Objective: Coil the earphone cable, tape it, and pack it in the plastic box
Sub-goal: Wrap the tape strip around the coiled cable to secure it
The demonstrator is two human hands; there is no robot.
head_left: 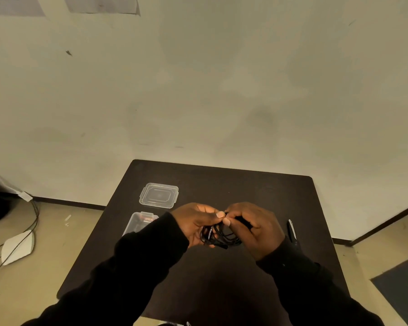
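A black earphone cable (218, 235), wound into a loose bundle of loops, hangs between both hands above the dark table (222, 184). My left hand (193, 223) grips the left side of the bundle. My right hand (257, 228) pinches the top of it, thumb tips meeting near the middle. The clear plastic box (138, 223) stands on the table's left, partly hidden by my left sleeve. Its clear lid (159, 195) lies flat just behind it. No tape can be made out.
A dark pen-like tool (292, 232) with a light tip lies on the table to the right of my right hand. The wall rises right behind the table. On the floor at left lie a white object (17, 247) and thin cables.
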